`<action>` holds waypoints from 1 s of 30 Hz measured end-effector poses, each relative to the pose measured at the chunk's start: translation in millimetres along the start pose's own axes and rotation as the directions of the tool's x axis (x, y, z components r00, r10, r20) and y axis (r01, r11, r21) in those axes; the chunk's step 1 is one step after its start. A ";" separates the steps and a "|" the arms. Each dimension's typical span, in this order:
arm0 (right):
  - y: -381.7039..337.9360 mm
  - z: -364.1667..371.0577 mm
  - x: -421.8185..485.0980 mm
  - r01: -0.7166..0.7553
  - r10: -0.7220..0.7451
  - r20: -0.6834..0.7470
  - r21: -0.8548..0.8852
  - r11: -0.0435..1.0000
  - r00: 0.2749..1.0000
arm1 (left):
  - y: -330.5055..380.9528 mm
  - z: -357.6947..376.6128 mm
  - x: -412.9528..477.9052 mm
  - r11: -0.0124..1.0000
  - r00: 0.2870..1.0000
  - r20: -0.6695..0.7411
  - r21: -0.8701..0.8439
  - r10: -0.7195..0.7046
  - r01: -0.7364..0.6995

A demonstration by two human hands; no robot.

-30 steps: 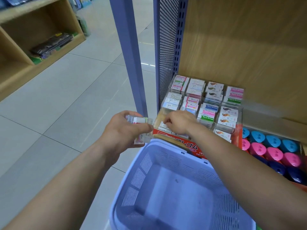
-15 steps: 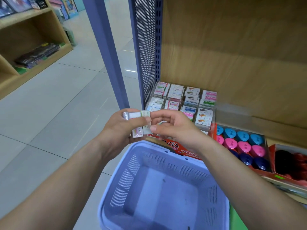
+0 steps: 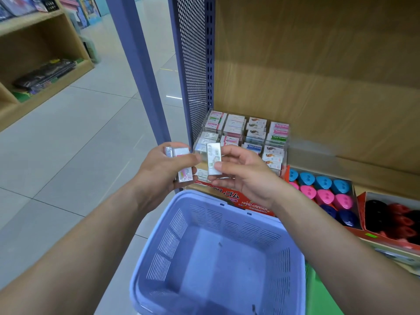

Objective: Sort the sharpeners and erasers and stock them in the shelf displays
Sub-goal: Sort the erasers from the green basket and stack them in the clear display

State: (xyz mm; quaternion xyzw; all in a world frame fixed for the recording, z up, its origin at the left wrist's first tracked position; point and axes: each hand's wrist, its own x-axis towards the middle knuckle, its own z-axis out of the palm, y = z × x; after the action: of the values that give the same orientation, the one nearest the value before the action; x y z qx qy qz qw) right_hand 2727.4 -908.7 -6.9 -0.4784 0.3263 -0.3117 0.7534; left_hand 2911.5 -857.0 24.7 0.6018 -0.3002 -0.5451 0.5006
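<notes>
Head view: 1 eraser [image 3: 214,159] is pinched upright, long axis vertical, by the right hand [image 3: 245,176], nearer the eraser display [image 3: 252,203] just ahead; other erasers [image 3: 185,173] are gripped by the left hand [image 3: 163,173].

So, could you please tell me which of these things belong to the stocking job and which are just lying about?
Job: silver eraser pinched in the right hand; eraser packs gripped in the left hand; shelved erasers; boxed sharpeners; basket.
Lying about: dark books on the wooden shelf.
</notes>
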 end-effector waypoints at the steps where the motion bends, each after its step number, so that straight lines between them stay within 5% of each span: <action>1: -0.1 -0.7 0.1 -0.005 0.005 -0.008 0.004 1.000 1.000 | 0.2 1.1 -0.5 1.000 1.000 0.005 0.010 0.002 -0.002; 19: 13.1 -27.9 44.9 -0.073 0.039 -0.174 -0.191 0.979 0.984 | -10.6 -34.3 4.0 0.927 0.993 -0.087 0.372 0.080 -0.042; 24: 37.3 -34.7 81.5 -0.176 -0.029 -0.348 -0.542 0.822 0.937 | -11.5 -42.7 2.9 0.935 0.991 -0.101 0.353 0.082 -0.041; 30: 73.9 -30.1 129.7 -0.223 -0.181 -0.379 -0.800 0.557 0.908 | -13.3 -41.4 4.4 0.949 0.995 -0.079 0.314 0.059 -0.031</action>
State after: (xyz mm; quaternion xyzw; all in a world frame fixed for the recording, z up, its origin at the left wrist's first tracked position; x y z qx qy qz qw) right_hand 2792.2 -1000.0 -110.2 -0.6931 0.5933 -0.2066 0.3536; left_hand 2949.7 -845.3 6.9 0.6898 -0.3741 -0.4522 0.4241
